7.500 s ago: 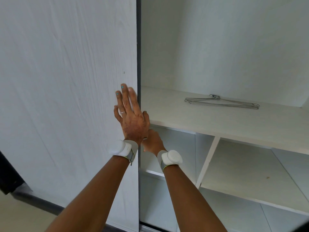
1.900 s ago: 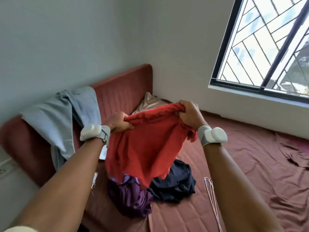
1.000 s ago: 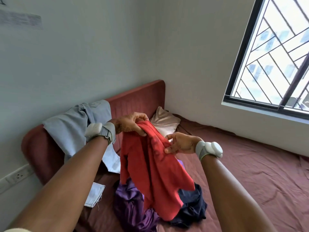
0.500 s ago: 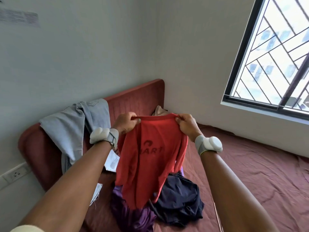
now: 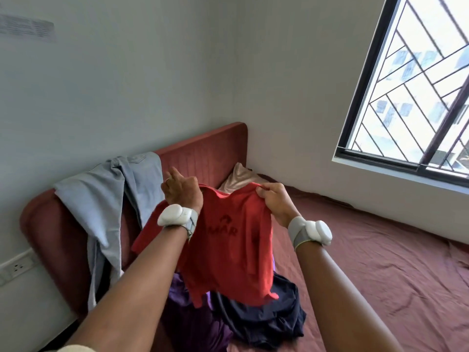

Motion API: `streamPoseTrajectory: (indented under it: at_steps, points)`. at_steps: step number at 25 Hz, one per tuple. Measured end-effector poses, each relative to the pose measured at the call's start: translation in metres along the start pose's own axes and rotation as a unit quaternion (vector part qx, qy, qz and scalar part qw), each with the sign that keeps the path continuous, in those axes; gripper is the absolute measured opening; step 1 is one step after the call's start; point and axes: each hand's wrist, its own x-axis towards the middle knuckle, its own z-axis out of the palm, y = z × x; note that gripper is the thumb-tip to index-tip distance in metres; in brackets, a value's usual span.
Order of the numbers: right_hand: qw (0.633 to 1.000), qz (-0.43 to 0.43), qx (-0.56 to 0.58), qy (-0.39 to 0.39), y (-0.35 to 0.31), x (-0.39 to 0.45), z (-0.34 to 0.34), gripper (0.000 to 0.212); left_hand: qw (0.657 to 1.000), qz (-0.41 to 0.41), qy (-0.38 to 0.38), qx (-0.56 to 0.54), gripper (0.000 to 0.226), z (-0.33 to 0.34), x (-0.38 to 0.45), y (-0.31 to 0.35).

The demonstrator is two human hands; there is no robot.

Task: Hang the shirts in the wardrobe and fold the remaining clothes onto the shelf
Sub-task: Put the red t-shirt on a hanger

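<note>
We pinch red shirt [image 5: 228,240] shoulders, left hand [image 5: 181,190] and right hand [image 5: 275,203]; risk: hem snags dark clothes [image 5: 264,323] below, dragging pile

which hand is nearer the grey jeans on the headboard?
Left. The left hand grips the red shirt just beside the grey jeans; the right hand holds the shirt's far side.

A red shirt [image 5: 228,240] with dark lettering hung upright, held by its top edge above purple [image 5: 182,316] and navy garments [image 5: 261,323] heaped on the bed [image 5: 380,275].
</note>
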Motion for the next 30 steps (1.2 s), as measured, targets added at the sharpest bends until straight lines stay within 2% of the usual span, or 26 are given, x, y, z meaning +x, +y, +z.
streamPoseTrajectory:
  at_steps: [2, 3, 4, 5, 6, 8, 9, 10, 11, 12, 13, 14, 15, 16, 17, 19, 20, 21, 22, 24, 25, 28, 30]
  points:
    - [0.998, -0.023, 0.029, -0.053, -0.03, -0.004, 0.016, 0.022, 0.99, -0.061, -0.052, -0.117, 0.025, -0.009, 0.009, 0.02]
    - [0.996, -0.037, 0.022, -0.077, -0.044, -0.005, 0.024, 0.026, 0.967, -0.069, -0.086, -0.231, 0.024, -0.012, 0.014, 0.03]
    - [0.993, -0.051, 0.018, -0.1, -0.052, -0.005, 0.031, 0.028, 0.919, -0.071, -0.131, -0.365, 0.023, -0.015, 0.015, 0.038]
    - [0.99, -0.065, 0.024, -0.124, -0.058, -0.004, 0.035, 0.028, 0.838, -0.082, -0.192, -0.504, 0.022, -0.022, 0.014, 0.043]
    - [0.984, -0.077, 0.041, -0.152, -0.064, -0.004, 0.037, 0.027, 0.731, -0.097, -0.257, -0.625, 0.021, -0.03, 0.011, 0.044]
    - [0.964, -0.073, 0.104, -0.232, -0.075, -0.005, 0.033, 0.027, 0.47, -0.091, -0.383, -0.79, 0.022, -0.041, 0.006, 0.031]
    - [0.952, -0.055, 0.132, -0.269, -0.08, -0.007, 0.028, 0.029, 0.399, -0.053, -0.425, -0.811, 0.027, -0.047, 0.003, 0.02]
    - [0.943, -0.038, 0.151, -0.293, -0.083, -0.008, 0.025, 0.032, 0.4, -0.008, -0.444, -0.802, 0.029, -0.051, 0.003, 0.011]
    - [0.943, -0.032, 0.15, -0.296, -0.086, -0.007, 0.025, 0.036, 0.463, 0.051, -0.448, -0.763, 0.024, -0.052, 0.004, 0.005]
    - [0.952, -0.049, 0.113, -0.281, -0.086, -0.005, 0.024, 0.039, 0.577, 0.102, -0.422, -0.692, 0.026, -0.05, 0.004, 0.003]
    - [0.968, -0.097, 0.034, -0.229, -0.082, 0.002, 0.022, 0.039, 0.678, 0.13, -0.378, -0.616, 0.033, -0.047, 0.004, 0.002]
    - [0.98, -0.14, -0.03, -0.137, -0.077, 0.011, 0.02, 0.035, 0.732, 0.13, -0.339, -0.577, 0.035, -0.043, 0.004, 0.005]
    - [0.984, -0.156, -0.048, -0.068, -0.067, 0.016, 0.013, 0.029, 0.744, 0.101, -0.314, -0.581, 0.029, -0.044, 0.004, 0.008]
    - [0.988, -0.143, -0.05, -0.032, -0.054, 0.021, 0.006, 0.026, 0.732, 0.07, -0.292, -0.611, 0.022, -0.045, 0.005, 0.01]
    - [0.993, -0.101, -0.037, -0.042, -0.041, 0.02, 0.002, 0.031, 0.713, 0.042, -0.274, -0.644, 0.018, -0.048, 0.006, 0.011]
    - [0.971, 0.0, -0.014, -0.237, -0.009, 0.004, 0.008, 0.056, 0.669, 0.024, -0.273, -0.69, 0.018, -0.054, 0.01, 0.012]
    - [0.952, 0.008, -0.061, -0.298, 0.006, -0.003, 0.018, 0.068, 0.664, 0.042, -0.281, -0.691, 0.019, -0.058, 0.012, 0.013]
    - [0.94, -0.016, -0.101, -0.326, 0.021, -0.007, 0.028, 0.07, 0.67, 0.064, -0.29, -0.68, 0.02, -0.062, 0.012, 0.015]
    - [0.943, -0.03, -0.098, -0.318, 0.029, -0.009, 0.037, 0.061, 0.681, 0.08, -0.291, -0.667, 0.021, -0.064, 0.015, 0.014]
    - [0.962, 0.007, -0.026, -0.271, 0.028, -0.011, 0.042, 0.033, 0.712, 0.107, -0.252, -0.646, 0.026, -0.066, 0.025, 0.005]
    - [0.964, 0.033, 0.01, -0.264, 0.029, -0.01, 0.037, 0.026, 0.733, 0.118, -0.213, -0.636, 0.03, -0.065, 0.032, -0.003]
    - [0.964, 0.061, 0.089, -0.242, 0.023, -0.01, 0.021, 0.017, 0.781, 0.086, -0.11, -0.609, 0.025, -0.048, 0.051, -0.029]
    - [0.964, 0.067, 0.107, -0.234, 0.017, -0.011, 0.016, 0.014, 0.801, 0.046, -0.102, -0.588, 0.022, -0.038, 0.056, -0.039]
